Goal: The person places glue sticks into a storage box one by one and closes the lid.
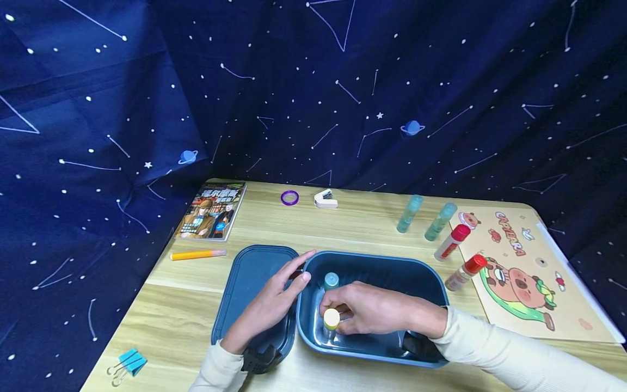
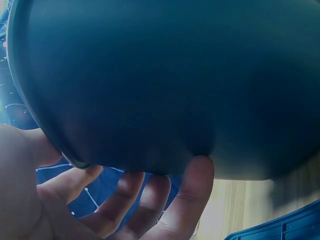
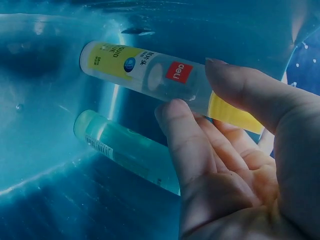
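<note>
Left hand w/ fingers straight, resting on the blue tub's left rim beside the lid on the bench, right hand inside the tub pinching a yellow-capped glue bottle upright, teal-capped bottle just behind it.

Two glue bottles upright in the bin, lid left of it, book behind the lid.
</note>
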